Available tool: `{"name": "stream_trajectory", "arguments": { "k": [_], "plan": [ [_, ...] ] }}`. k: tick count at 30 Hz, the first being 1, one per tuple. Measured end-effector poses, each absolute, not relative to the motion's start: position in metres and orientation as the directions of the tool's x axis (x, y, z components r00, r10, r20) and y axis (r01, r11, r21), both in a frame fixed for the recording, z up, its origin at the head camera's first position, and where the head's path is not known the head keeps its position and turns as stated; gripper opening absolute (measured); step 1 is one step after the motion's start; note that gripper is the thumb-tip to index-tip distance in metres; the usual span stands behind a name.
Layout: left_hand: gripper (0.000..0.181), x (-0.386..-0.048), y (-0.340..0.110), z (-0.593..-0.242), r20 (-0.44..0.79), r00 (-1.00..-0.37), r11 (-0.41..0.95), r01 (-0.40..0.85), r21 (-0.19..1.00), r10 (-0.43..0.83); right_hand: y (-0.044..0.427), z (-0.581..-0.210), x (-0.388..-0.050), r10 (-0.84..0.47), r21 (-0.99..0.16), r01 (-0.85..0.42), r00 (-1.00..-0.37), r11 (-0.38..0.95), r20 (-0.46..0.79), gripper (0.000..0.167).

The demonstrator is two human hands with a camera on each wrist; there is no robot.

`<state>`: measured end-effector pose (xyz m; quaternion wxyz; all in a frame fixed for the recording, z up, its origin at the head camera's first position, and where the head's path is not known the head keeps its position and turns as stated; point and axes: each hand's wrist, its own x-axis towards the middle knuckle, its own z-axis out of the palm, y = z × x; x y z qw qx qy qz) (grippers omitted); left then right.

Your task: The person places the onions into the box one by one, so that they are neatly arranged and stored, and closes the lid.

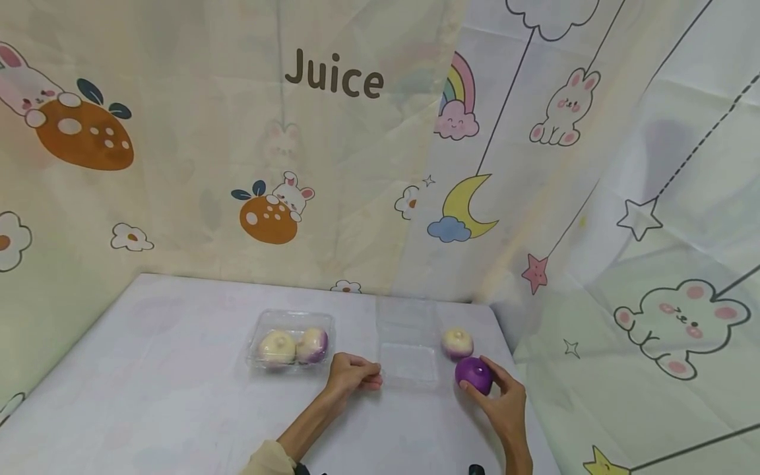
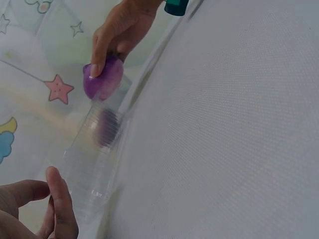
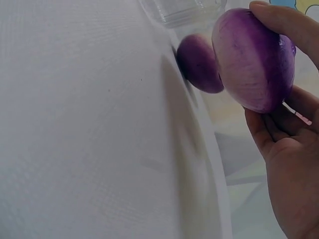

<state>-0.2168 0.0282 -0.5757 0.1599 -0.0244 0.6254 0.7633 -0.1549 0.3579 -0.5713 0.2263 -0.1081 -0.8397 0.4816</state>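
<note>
A purple onion-like vegetable [image 1: 474, 375] is gripped between the thumb and fingers of my right hand [image 1: 506, 402]; the right wrist view shows this vegetable [image 3: 251, 59] with a pale side. Just behind it a second, cream and purple one [image 1: 457, 344] rests on the table. My left hand [image 1: 351, 377] pinches the left edge of an opened clear plastic box [image 1: 410, 363], its lid tilted up at the back. In the left wrist view the thumb and finger of the left hand [image 2: 45, 209] meet at the box's edge [image 2: 87, 174].
Left of my left hand stands a clear box [image 1: 255, 359] holding two cream and purple vegetables [image 1: 277, 348]. The white table [image 1: 178, 382] ends at printed curtains [image 1: 196, 165] behind and to the right. A small dark object [image 1: 477, 470] is at the bottom edge of the head view.
</note>
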Motion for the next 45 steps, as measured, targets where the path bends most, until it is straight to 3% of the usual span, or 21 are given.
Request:
{"name": "stream_trajectory", "arguments": {
  "k": [16,45],
  "plan": [
    [0.017,-0.2155,0.0279,-0.5724,-0.207,-0.953,-0.194,-0.251,0.948,0.221,0.3547,-0.5665,-0.1540,0.344,-0.853,-0.152,-0.869,0.499,0.356,0.065],
    [0.018,-0.2152,0.0278,-0.5719,-0.219,-0.950,-0.200,-0.264,0.944,0.223,0.3549,-0.5642,-0.1574,0.300,-0.856,-0.207,-0.876,0.474,0.379,0.062]
  ]
}}
